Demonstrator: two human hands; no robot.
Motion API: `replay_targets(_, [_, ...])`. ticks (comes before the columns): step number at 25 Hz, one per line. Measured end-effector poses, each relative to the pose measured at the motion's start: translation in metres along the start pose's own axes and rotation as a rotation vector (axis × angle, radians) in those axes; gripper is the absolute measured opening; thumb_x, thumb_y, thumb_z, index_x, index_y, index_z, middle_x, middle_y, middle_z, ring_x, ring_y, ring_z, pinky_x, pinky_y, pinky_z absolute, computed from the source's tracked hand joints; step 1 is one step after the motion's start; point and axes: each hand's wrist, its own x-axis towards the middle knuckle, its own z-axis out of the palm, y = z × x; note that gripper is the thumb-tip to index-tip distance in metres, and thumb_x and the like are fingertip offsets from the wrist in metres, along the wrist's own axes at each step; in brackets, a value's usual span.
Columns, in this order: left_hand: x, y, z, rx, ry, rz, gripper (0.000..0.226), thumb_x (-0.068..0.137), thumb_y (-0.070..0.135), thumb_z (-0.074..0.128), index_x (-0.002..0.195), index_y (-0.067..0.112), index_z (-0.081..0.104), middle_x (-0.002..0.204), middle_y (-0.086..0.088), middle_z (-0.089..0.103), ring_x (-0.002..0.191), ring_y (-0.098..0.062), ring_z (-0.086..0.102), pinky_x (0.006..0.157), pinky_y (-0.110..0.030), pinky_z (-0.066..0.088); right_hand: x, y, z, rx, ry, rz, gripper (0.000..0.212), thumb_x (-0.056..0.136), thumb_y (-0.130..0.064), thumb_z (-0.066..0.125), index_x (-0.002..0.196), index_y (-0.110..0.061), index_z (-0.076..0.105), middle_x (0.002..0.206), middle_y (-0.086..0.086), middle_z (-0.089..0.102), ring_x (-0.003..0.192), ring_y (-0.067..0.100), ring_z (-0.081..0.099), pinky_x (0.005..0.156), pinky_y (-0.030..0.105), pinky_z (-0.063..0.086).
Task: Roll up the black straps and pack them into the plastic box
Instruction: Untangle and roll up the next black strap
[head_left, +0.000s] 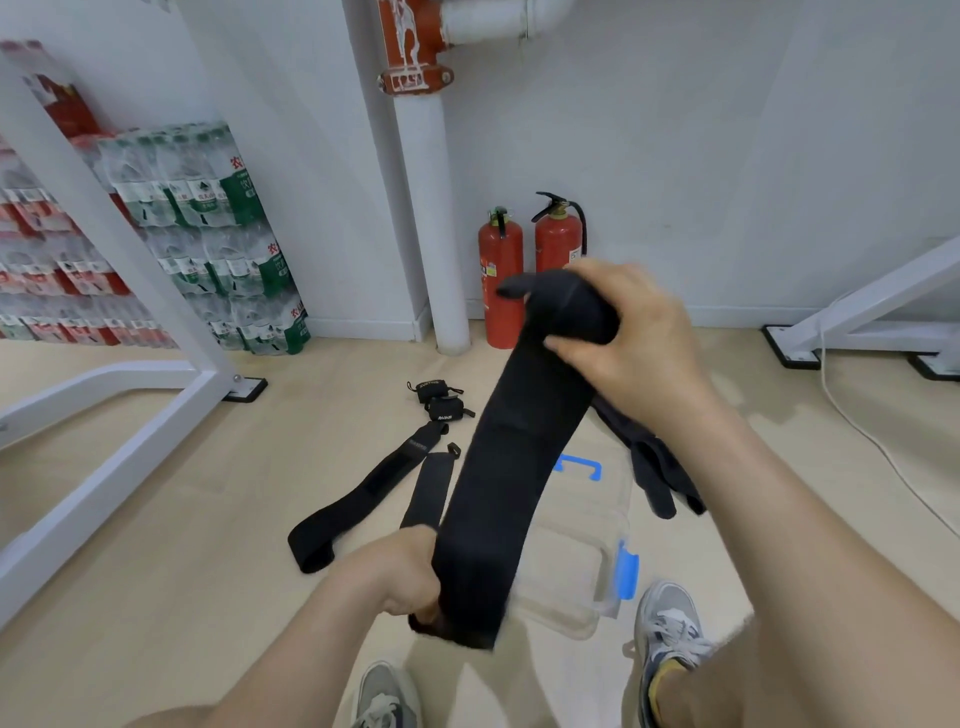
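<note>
Both hands (410, 577) (623, 332) grip flat woven strap (509, 457)

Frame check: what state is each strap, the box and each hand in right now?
Held strap, stretched between both hands, upper end partly rolled.
Right hand, grips the rolled end.
Left hand, grips the lower end.
Two small straps, rolled, on the floor.
Two long straps, unrolled, flat on the floor.
Loose straps, unrolled heap by the box.
Plastic box, on the floor; lid state unclear.
</note>
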Motion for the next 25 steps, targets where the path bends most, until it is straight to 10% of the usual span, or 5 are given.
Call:
replay_targets(3, [0.006,-0.014,0.015,-0.069,0.07,-0.073,0.016,0.083,0.005,0.067,0.096,0.013,0.063,0.096,-0.005,0.072,0.088,-0.018,0.07,0.073,-0.026,0.058,0.004,0.0,-0.007,0.035,0.036,0.029,0.06,0.071,-0.023,0.084,0.126,-0.028,0.061,0.109,-0.004,0.06,0.099,0.009,0.054,0.084,0.009,0.036])
replay_targets(7, [0.008,-0.011,-0.001,0.181,0.214,-0.076,0.051,0.08,0.021,0.068,0.129,0.02,0.055,0.118,0.002,0.067,0.108,-0.02,0.064,0.09,-0.034,0.054,-0.003,-0.012,0.007,0.052,-0.165,-0.082,0.065,0.069,-0.023,0.087,0.128,-0.028,0.06,0.112,-0.001,0.059,0.103,0.016,0.058,0.093,0.029,0.047])
replay_targets(11, [-0.026,0.028,-0.04,-0.55,0.663,0.445,0.095,0.07,0.033,0.083,0.148,0.036,0.029,0.141,0.018,0.043,0.13,0.0,0.042,0.102,-0.018,0.037,-0.008,-0.021,0.014,0.035,-0.315,-0.137,0.062,0.07,-0.026,0.086,0.125,-0.031,0.058,0.109,-0.009,0.057,0.101,0.015,0.057,0.088,0.041,0.052])
replay_targets(20, [-0.051,0.049,-0.062,-0.756,0.585,0.68,0.05,0.059,0.04,0.083,0.105,0.026,0.068,0.087,0.007,0.075,0.082,-0.009,0.072,0.07,-0.021,0.054,-0.02,-0.048,0.014,0.129,-0.501,-0.161,0.061,0.067,-0.021,0.089,0.109,-0.033,0.047,0.101,-0.014,0.056,0.088,0.006,0.06,0.07,0.023,0.054])
replay_targets(25, [-0.054,0.046,-0.064,-1.157,0.643,0.717,0.044,0.06,0.021,0.08,0.102,0.016,0.07,0.087,-0.002,0.076,0.082,-0.02,0.075,0.067,-0.033,0.061,-0.016,-0.036,0.014,0.675,-0.531,0.409,0.059,0.071,-0.015,0.087,0.118,-0.028,0.053,0.11,0.002,0.069,0.089,0.015,0.068,0.063,0.024,0.055])
